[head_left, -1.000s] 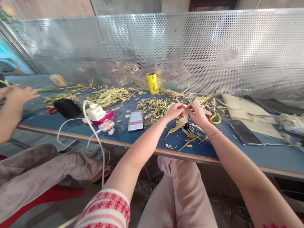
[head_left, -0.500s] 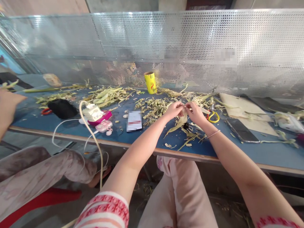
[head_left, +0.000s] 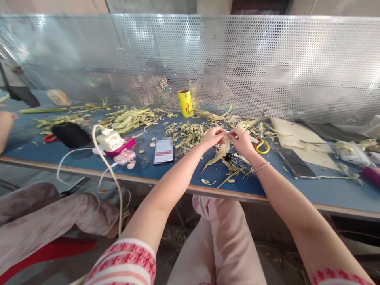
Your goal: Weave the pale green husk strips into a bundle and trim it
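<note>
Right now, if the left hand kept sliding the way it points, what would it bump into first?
The left hand points toward the right hand, so it would probably meet that hand, with the leaf strip pinched between them.

That pale yellow-green husk strip (head_left: pixel 219 153) is hanging limp above the blue bench (head_left: pixel 184 174), pinched at its top end, curling down and leftward, with its pointed tip trailing just over the scraps lying there.
</note>
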{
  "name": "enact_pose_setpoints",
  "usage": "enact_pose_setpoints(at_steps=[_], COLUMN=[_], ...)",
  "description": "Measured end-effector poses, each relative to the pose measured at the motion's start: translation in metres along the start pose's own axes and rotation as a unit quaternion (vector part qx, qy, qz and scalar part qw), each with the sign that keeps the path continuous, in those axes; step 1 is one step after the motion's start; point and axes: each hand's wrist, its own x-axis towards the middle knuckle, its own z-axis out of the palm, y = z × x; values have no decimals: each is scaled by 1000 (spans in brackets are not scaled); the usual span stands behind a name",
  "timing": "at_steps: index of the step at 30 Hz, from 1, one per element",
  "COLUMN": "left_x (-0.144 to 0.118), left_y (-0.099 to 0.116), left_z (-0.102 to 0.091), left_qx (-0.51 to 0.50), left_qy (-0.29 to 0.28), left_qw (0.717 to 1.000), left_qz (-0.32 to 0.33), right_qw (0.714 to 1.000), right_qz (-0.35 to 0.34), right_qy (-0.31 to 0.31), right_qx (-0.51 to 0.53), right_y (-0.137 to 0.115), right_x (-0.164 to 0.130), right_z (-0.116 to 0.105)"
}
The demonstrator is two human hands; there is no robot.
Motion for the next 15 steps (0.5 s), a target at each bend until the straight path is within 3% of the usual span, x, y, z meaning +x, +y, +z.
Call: enact_pose_setpoints(at_steps=[8, 15], left_x=[3, 8], left_y=[-3, -8], left_z=[-2, -6], left_qx=[-1, 4], left_qy=[22, 51], left_qw=[999, 998], left_qz=[-27, -26], right_qw=[999, 999], right_qz=[41, 32], right_qy=[5, -18], right_qx=[6, -17], right_y=[1, 0], right_x=[2, 4], right_z=[0, -6])
